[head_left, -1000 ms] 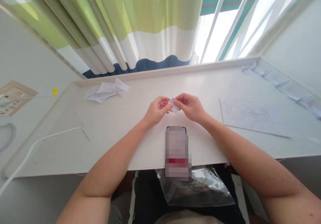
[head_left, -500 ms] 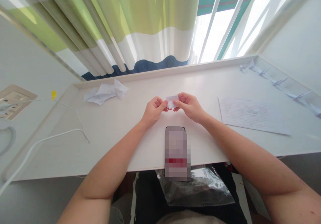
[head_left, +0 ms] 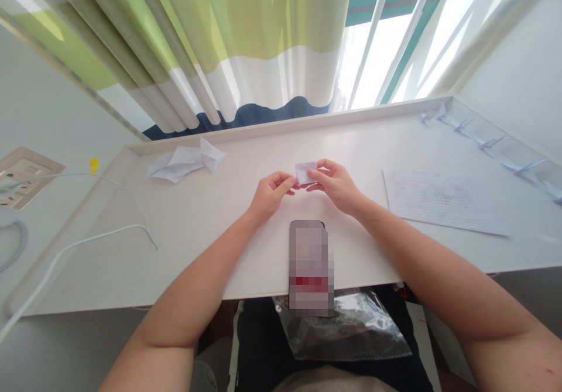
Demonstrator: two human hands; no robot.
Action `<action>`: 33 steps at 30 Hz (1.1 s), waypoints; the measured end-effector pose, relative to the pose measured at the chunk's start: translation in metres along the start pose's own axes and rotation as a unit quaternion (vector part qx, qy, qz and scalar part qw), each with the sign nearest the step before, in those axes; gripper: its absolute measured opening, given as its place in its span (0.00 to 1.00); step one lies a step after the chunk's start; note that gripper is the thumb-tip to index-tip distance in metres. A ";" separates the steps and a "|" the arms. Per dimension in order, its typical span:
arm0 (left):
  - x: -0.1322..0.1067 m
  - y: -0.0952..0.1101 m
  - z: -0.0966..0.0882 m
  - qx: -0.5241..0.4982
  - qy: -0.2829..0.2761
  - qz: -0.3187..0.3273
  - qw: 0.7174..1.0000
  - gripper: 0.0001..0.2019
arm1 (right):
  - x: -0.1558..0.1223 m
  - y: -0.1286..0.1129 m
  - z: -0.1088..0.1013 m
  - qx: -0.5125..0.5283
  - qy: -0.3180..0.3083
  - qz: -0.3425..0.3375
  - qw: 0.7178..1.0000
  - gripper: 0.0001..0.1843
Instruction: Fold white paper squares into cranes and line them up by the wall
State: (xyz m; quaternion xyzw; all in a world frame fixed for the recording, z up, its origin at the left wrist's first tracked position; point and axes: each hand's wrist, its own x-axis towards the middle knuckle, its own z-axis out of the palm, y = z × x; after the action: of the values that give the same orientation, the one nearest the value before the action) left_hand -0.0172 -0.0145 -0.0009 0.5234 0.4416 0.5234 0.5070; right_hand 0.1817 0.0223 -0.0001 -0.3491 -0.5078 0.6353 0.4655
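A small folded piece of white paper (head_left: pixel 302 173) is held up over the middle of the white desk. My right hand (head_left: pixel 337 184) pinches its right part, with the thumb on the near face and the fingers behind. At the lower left edge of the paper, my left hand (head_left: pixel 274 193) has its thumb and fingertips closed together; the exact contact there is too small to make out. Below both hands lies a phone (head_left: pixel 308 257), its screen blurred, reaching past the front edge of the desk.
Folded white papers (head_left: pixel 187 161) lie at the back left. A printed sheet (head_left: pixel 439 202) rests on the right, with a row of folded paper pieces (head_left: pixel 487 144) beyond it. A white cable (head_left: pixel 88 240) crosses the left side. A clear plastic bag (head_left: pixel 351 333) lies on my lap.
The folded paper has shifted slightly right and up with my right hand, and more of it shows. My left fingers have slid toward its lower left edge and straightened a little.
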 end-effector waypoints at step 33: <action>0.002 -0.004 0.001 -0.001 0.072 0.082 0.994 0.21 | -0.002 -0.003 0.002 -0.037 -0.037 -0.029 0.998 0.27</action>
State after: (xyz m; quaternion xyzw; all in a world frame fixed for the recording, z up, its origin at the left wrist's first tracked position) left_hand -0.0162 -0.0119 -0.0048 0.5180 0.4320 0.6004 0.4297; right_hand 0.1807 0.0196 0.0029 -0.3279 -0.5579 0.6145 0.4512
